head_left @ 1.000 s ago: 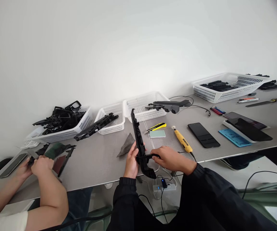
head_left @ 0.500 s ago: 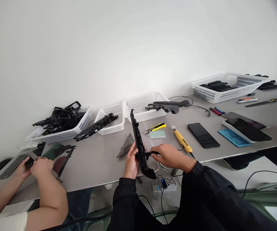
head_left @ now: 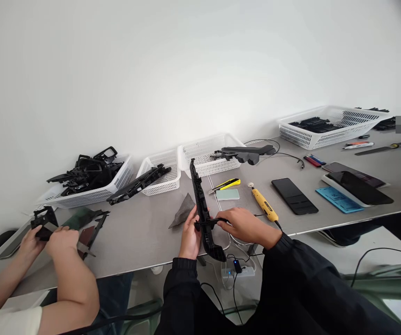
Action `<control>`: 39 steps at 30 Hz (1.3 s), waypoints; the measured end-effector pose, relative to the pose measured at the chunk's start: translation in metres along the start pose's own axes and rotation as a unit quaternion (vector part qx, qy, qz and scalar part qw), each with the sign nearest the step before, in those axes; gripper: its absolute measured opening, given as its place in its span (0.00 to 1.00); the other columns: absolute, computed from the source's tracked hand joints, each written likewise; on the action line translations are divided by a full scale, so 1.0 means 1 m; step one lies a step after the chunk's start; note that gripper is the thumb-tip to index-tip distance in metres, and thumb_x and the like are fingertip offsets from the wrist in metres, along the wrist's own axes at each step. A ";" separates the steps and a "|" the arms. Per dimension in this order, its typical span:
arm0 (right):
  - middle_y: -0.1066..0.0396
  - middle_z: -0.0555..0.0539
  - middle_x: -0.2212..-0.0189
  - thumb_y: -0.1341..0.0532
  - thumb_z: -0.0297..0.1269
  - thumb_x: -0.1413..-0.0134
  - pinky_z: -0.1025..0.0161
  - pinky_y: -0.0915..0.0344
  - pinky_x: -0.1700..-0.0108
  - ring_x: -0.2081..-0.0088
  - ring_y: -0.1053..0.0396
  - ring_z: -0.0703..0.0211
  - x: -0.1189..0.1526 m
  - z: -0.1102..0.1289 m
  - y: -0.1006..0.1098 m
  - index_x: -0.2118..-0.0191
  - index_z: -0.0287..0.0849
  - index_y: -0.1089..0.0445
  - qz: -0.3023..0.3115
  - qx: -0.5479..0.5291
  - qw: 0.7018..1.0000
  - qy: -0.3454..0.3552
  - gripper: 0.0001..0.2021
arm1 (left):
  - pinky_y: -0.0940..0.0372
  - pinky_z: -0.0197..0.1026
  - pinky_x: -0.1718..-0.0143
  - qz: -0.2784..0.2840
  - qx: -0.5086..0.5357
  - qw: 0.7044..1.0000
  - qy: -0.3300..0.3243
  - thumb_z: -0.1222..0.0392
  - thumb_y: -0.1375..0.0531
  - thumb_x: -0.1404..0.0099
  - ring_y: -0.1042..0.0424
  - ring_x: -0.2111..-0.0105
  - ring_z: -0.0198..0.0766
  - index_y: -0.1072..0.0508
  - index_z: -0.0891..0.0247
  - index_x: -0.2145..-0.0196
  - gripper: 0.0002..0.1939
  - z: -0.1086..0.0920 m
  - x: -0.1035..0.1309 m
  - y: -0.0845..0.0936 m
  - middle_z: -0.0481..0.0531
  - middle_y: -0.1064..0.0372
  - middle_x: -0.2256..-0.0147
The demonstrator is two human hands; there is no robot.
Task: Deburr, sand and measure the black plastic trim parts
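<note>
A long black plastic part (head_left: 200,200) stands nearly upright over the table's front edge, its curved end at the bottom. My left hand (head_left: 190,236) is closed around its lower half from the left. My right hand (head_left: 240,225) is closed on a thin dark tool (head_left: 217,220) that lies across the part; what kind of tool it is cannot be made out. Just left of the part lies a grey cloth-like piece (head_left: 182,211). A yellow cutter (head_left: 229,184), a pale green block (head_left: 227,194) and a yellow rotary tool (head_left: 264,204) lie to the right.
White baskets (head_left: 163,186) with black parts line the wall. At the left, a person's hands (head_left: 59,239) work on a black part. Phones (head_left: 294,196), a blue tray (head_left: 340,200) and a file (head_left: 375,150) lie at the right. Cables hang below the table edge.
My right hand has shifted slightly left, with the tool reaching a little further left across the part. At the left, the other person's black part has been raised and turned.
</note>
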State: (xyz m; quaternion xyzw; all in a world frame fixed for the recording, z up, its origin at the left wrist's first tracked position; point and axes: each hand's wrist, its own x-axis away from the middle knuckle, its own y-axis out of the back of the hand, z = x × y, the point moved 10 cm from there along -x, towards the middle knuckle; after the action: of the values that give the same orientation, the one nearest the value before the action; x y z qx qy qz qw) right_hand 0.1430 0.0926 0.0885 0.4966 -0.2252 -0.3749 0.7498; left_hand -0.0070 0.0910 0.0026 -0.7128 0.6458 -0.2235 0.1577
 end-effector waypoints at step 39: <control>0.20 0.45 0.65 0.43 0.40 0.24 0.60 0.51 0.64 0.63 0.26 0.53 -0.016 -0.022 0.043 0.59 0.42 0.24 -0.078 0.004 0.996 -0.039 0.13 | 0.25 0.49 0.53 -0.003 -0.021 1.000 0.022 0.51 0.27 0.41 0.18 0.51 0.57 0.19 0.64 0.44 0.29 0.001 0.003 -0.002 0.63 0.17 0.51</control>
State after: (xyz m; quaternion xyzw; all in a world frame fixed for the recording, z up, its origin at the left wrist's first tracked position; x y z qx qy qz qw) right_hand 0.1627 0.1277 0.1195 0.5007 -0.2166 -0.4503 0.7068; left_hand -0.0049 0.0884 0.0033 -0.7133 0.6512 -0.2256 0.1275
